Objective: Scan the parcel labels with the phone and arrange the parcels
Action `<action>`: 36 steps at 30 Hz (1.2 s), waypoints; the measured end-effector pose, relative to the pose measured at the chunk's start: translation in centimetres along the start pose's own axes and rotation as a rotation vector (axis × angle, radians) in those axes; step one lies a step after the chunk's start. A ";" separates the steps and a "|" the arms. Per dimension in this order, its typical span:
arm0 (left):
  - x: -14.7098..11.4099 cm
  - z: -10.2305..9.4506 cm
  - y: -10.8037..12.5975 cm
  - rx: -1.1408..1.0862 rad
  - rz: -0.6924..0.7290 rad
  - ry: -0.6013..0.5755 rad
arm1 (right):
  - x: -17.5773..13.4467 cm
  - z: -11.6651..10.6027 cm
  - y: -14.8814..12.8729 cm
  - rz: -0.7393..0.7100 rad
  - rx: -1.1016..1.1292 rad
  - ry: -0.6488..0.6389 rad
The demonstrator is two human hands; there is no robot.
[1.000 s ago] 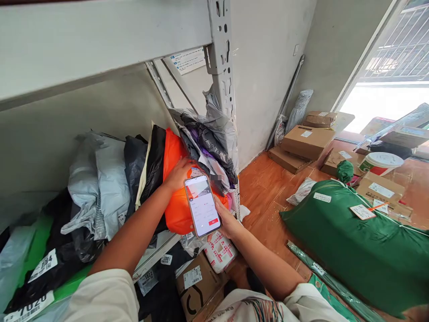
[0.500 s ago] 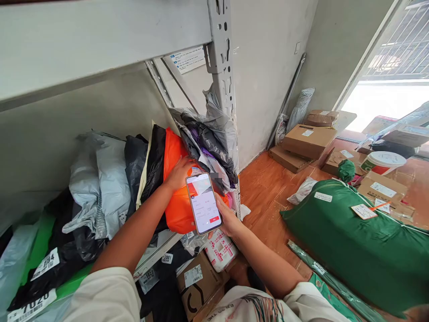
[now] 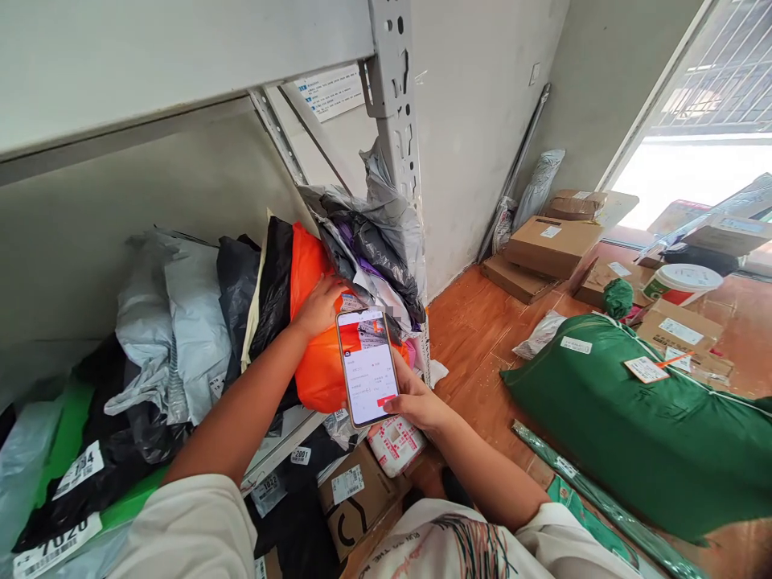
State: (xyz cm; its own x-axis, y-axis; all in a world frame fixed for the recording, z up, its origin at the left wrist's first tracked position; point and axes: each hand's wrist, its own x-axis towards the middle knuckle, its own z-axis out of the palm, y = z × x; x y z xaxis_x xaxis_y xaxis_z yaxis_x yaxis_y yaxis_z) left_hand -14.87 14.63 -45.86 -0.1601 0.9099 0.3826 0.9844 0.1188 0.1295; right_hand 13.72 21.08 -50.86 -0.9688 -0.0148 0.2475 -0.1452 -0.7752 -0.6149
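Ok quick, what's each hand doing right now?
Left hand: open, laid on the orange plastic parcel.
Right hand: closed around the smartphone, thumb at the screen's red button.

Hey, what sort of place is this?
Probably a parcel pickup or sorting point: bags, some with numbered labels, crowd the shelf, and labelled boxes and a green sack lie on the floor.

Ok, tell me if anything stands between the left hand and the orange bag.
Nothing visible does: the left hand rests directly on the orange bag. The phone in the right hand hides part of the bag from view.
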 end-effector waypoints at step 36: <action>-0.8 -0.6 1.6 0.165 0.173 -0.300 | 0.7 0.1 1.7 0.035 -0.111 0.176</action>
State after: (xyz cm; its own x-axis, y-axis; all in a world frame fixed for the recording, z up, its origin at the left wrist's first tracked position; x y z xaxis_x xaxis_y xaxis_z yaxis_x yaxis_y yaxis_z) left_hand -13.25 13.86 -45.44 0.0136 0.9951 0.0980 0.9974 -0.0066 -0.0719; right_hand 12.81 19.68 -51.67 -0.9924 0.0777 0.0956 -0.1225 -0.7016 -0.7019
